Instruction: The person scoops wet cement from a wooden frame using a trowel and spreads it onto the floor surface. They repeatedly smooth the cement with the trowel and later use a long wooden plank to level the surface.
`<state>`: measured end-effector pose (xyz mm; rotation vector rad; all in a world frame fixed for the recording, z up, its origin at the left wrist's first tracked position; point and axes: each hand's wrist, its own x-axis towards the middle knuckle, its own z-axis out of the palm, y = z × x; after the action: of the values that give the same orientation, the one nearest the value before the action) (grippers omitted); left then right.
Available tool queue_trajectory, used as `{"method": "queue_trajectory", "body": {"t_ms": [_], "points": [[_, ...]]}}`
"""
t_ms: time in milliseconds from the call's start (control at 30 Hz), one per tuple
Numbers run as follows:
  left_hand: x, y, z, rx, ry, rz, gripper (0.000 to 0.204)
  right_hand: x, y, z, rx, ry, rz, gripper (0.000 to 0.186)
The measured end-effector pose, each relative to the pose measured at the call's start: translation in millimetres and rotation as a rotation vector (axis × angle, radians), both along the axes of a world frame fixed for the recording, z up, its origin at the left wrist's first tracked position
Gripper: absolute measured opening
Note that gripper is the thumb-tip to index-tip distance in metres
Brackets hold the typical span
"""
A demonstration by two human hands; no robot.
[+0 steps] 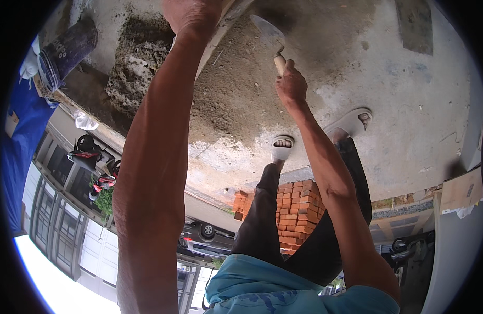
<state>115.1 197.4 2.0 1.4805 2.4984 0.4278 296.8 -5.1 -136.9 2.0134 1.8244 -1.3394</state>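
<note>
My right hand (292, 85) is wrapped around the wooden handle of a pointed trowel (267, 31). Its metal blade reaches up and to the left, over the damp grey-brown floor. At the top edge is my left hand (192, 13), its fingers cut off by the frame, so what they do is hidden. Beside that hand runs a long pale edge, like a board or low ledge (220, 39). Between my arms, gritty brown sand or mortar (226, 104) is spread over the concrete.
Left of my left forearm lies a rough dark heap (139, 57), with a dark bucket (69, 52) beyond it. A flat grey board (415, 26) lies at upper right. Stacked red bricks (299, 209) stand behind my legs. A blue tarp (24, 152) hangs at far left.
</note>
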Motion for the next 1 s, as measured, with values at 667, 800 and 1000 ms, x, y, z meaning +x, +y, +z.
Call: {"method": "queue_trajectory", "body": {"t_ms": [667,800,1000], "points": [[-7,5,-6,-0.013,0.019,-0.017,0.055,69,-30,-23,0.068,-0.077,0.000,0.035],[-1,7,-3,-0.026,-0.006,-0.002,0.055,74,-71,-36,-0.049,-0.118,0.252,0.023],[-7,7,-8,-0.041,0.012,0.008,0.055,91,-164,1,-0.216,0.027,0.355,0.035]]}}
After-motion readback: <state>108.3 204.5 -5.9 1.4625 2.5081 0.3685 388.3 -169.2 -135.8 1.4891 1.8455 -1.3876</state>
